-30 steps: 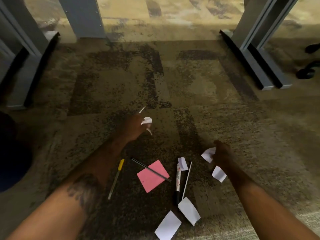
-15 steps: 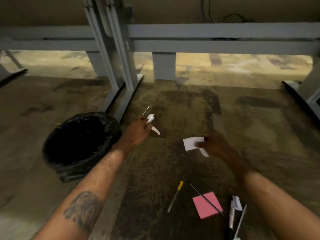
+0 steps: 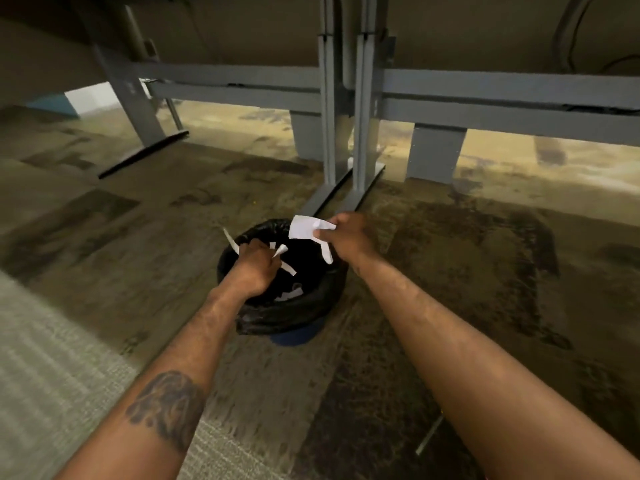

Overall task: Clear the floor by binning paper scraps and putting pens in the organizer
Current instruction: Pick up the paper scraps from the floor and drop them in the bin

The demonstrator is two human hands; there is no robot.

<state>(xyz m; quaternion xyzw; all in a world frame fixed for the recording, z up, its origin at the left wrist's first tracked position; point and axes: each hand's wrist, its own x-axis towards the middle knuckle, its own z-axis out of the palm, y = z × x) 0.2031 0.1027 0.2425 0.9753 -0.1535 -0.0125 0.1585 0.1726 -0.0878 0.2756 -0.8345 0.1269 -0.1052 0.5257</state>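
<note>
Both hands hang over the bin (image 3: pixel 287 313), a small round one lined with a black bag and standing on the carpet just in front of the grey desk legs (image 3: pixel 343 133). The left hand (image 3: pixel 254 268) is clenched above the near-left part of the bin's mouth, with several thin white paper strips (image 3: pixel 282 251) poking out from its fist on both sides. The right hand (image 3: pixel 346 237) sits above the far-right rim, pinching a wider crumpled white sheet (image 3: pixel 306 226) between thumb and fingers, a narrow tail of paper dangling below it. Down inside the bag, at least one pale scrap (image 3: pixel 289 294) already lies at the bottom, so some binning looks done. The two handfuls are not yet dropped; opening both grips here would likely land them inside, as each hand is over the opening. Well to the right of the bin, near the lower edge of the view, a thin pale stick-like thing (image 3: pixel 429 434) lies on the carpet, possibly a pen, though it is too blurred to tell. No organizer is in view, so the pen part of the job appears still ahead.
</note>
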